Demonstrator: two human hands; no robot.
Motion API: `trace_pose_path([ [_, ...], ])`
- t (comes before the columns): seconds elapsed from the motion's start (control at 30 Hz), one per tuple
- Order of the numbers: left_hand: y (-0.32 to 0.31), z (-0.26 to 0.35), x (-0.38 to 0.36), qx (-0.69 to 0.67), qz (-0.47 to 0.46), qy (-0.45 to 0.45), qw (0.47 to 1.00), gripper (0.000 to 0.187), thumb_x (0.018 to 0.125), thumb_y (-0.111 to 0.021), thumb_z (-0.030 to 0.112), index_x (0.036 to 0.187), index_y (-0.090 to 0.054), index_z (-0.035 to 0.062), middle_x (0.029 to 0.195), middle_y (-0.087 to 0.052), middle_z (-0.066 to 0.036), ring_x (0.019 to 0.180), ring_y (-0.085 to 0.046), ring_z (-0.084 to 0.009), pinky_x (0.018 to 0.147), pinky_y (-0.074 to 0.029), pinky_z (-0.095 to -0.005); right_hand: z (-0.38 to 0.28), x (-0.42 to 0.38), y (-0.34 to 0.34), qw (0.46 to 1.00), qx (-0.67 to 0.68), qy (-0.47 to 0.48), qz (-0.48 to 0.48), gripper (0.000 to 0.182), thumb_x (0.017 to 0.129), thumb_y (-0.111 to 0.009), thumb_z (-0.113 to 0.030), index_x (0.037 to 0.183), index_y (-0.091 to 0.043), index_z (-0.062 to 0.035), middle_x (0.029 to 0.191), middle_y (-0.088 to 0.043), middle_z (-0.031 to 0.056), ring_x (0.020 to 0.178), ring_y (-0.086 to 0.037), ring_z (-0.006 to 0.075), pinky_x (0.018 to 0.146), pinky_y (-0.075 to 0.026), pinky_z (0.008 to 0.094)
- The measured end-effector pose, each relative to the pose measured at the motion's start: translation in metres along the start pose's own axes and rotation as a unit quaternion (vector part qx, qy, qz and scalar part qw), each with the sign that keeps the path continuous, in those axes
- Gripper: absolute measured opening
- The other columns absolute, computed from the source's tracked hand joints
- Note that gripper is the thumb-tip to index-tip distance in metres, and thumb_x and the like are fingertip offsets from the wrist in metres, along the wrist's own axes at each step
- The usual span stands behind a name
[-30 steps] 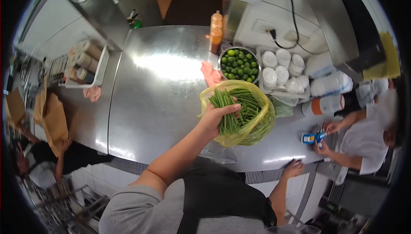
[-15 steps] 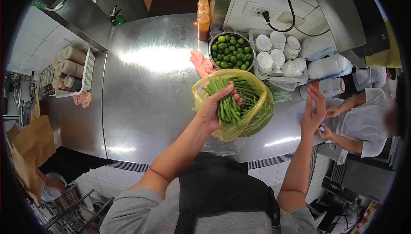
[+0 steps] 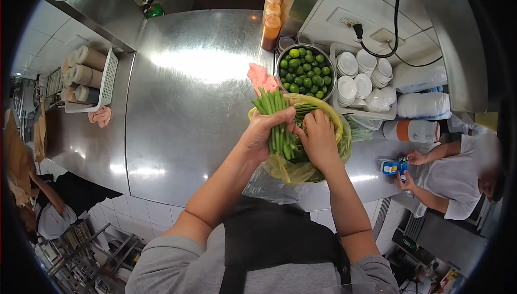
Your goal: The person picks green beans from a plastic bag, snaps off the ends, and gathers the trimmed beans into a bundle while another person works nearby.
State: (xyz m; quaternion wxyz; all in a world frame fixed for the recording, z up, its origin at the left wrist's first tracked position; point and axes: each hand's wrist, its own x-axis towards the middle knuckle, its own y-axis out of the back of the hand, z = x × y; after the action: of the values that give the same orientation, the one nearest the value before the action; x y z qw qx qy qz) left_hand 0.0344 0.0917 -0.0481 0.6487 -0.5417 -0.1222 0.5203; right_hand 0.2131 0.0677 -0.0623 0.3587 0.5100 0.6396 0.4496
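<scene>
My left hand (image 3: 262, 131) is wrapped round a bunch of green beans (image 3: 269, 101), held upright over the near left side of a yellow plastic bag (image 3: 339, 123). The bag stands open on the steel counter, with more green beans inside, mostly covered by my hands. Into its mouth reaches my right hand (image 3: 320, 142), fingers together and bent down onto the beans, thumb towards my left hand. Its fingertips are partly hidden, but it appears closed on some beans.
Beyond the bag stand a metal bowl of limes (image 3: 306, 72), a pink cloth (image 3: 260, 77) and sauce bottles (image 3: 271, 25). A bin of white dishes (image 3: 347, 63) is at the right. A co-worker (image 3: 447, 170) holds a blue item (image 3: 396, 166). Another person (image 3: 54, 210) is at left.
My right hand has come down from the raised position at the right and into the bag. The left hand still holds its bunch. The person at left has come further into view.
</scene>
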Motion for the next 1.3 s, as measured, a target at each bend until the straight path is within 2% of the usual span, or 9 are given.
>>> trace_pose_path([
  [0.07, -0.006, 0.003, -0.002, 0.014, -0.013, -0.035, 0.999, 0.043, 0.083, -0.075, 0.005, 0.12, -0.053, 0.0008, 0.08, -0.06, -0.005, 0.07, -0.062, -0.0174, 0.076, -0.057, -0.0357, 0.005, -0.004, 0.003, 1.0, 0.009, -0.004, -0.008, 0.025, 0.085, -0.073, -0.022, 0.093, -0.059, -0.0032, 0.105, -0.055, 0.0143, 0.101, -0.055, 0.0356, 0.083, -0.045, 0.0469],
  [0.23, -0.011, 0.002, -0.008, 0.046, -0.075, -0.019, 0.996, 0.039, 0.082, -0.074, 0.003, 0.116, -0.054, 0.002, 0.083, -0.061, -0.007, 0.075, -0.065, -0.0176, 0.08, -0.058, -0.0371, 0.019, -0.014, 0.021, 0.963, 0.266, 0.008, -0.044, 0.012, 0.089, -0.064, -0.009, 0.097, -0.064, 0.0, 0.1, -0.06, 0.0162, 0.099, -0.057, 0.0373, 0.085, -0.045, 0.0437],
  [0.37, -0.015, -0.002, -0.017, -0.012, -0.099, -0.006, 0.995, 0.033, 0.082, -0.073, -0.001, 0.109, -0.054, 0.0022, 0.091, -0.064, -0.009, 0.077, -0.066, -0.0176, 0.076, -0.058, -0.0358, 0.025, -0.025, 0.005, 0.96, 0.273, -0.046, 0.046, 0.016, 0.09, -0.055, 0.0, 0.101, -0.067, -0.0004, 0.098, -0.063, 0.0175, 0.098, -0.058, 0.0376, 0.087, -0.046, 0.043],
  [0.43, -0.019, -0.002, -0.03, 0.001, -0.098, -0.001, 0.995, 0.031, 0.082, -0.07, -0.001, 0.109, -0.054, 0.0035, 0.091, -0.064, -0.009, 0.076, -0.066, -0.0166, 0.077, -0.059, -0.0365, 0.013, -0.028, 0.002, 0.98, 0.178, -0.02, 0.086, 0.024, 0.088, -0.05, 0.005, 0.103, -0.067, -0.0016, 0.099, -0.065, 0.0173, 0.1, -0.059, 0.0374, 0.089, -0.046, 0.0439],
  [0.6, -0.012, 0.0, -0.049, 0.026, -0.09, -0.024, 0.995, 0.031, 0.083, -0.065, -0.002, 0.111, -0.054, 0.0047, 0.092, -0.064, -0.009, 0.074, -0.066, -0.0149, 0.078, -0.059, -0.0382, 0.001, -0.026, -0.002, 0.992, 0.112, -0.057, 0.028, 0.03, 0.081, -0.057, 0.001, 0.11, -0.064, -0.003, 0.106, -0.058, 0.0209, 0.103, -0.057, 0.0396, 0.093, -0.047, 0.0462],
  [0.7, -0.01, 0.002, -0.063, 0.034, -0.016, -0.041, 0.998, 0.027, 0.089, -0.065, 0.004, 0.114, -0.053, 0.0054, 0.089, -0.063, -0.009, 0.072, -0.065, -0.0155, 0.074, -0.059, -0.0336, 0.008, -0.028, 0.004, 0.992, 0.114, -0.054, -0.004, 0.026, 0.08, -0.059, -0.002, 0.105, -0.062, -0.001, 0.105, -0.058, 0.0219, 0.103, -0.057, 0.0403, 0.091, -0.048, 0.0477],
  [0.9, 0.011, -0.013, -0.068, -0.009, -0.024, -0.018, 0.999, 0.02, 0.095, -0.066, 0.016, 0.109, -0.057, 0.0051, 0.079, -0.06, -0.004, 0.07, -0.066, -0.0168, 0.066, -0.059, -0.0322, 0.015, -0.035, 0.015, 0.989, 0.138, -0.04, -0.02, 0.028, 0.076, -0.065, -0.002, 0.103, -0.062, 0.0002, 0.097, -0.06, 0.0195, 0.097, -0.06, 0.037, 0.086, -0.049, 0.0453],
  [1.13, -0.016, -0.053, -0.066, 0.066, 0.0, 0.042, 0.997, 0.027, 0.087, -0.076, 0.012, 0.108, -0.061, 0.0056, 0.077, -0.063, -0.003, 0.068, -0.066, -0.0176, 0.062, -0.058, -0.0287, 0.021, -0.038, 0.038, 0.985, 0.162, -0.035, -0.057, 0.024, 0.074, -0.065, 0.001, 0.097, -0.069, 0.0015, 0.09, -0.066, 0.0192, 0.08, -0.066, 0.0332, 0.075, -0.053, 0.0395],
  [1.3, -0.023, -0.059, -0.06, 0.055, -0.003, 0.036, 0.998, 0.039, 0.088, -0.075, 0.012, 0.123, -0.059, 0.0047, 0.081, -0.066, -0.004, 0.069, -0.067, -0.0177, 0.064, -0.058, -0.0288, 0.009, -0.04, 0.068, 0.98, 0.191, -0.045, 0.037, 0.03, 0.073, -0.068, -0.007, 0.103, -0.072, -0.0015, 0.096, -0.07, 0.0229, 0.089, -0.07, 0.0331, 0.081, -0.054, 0.0392],
])
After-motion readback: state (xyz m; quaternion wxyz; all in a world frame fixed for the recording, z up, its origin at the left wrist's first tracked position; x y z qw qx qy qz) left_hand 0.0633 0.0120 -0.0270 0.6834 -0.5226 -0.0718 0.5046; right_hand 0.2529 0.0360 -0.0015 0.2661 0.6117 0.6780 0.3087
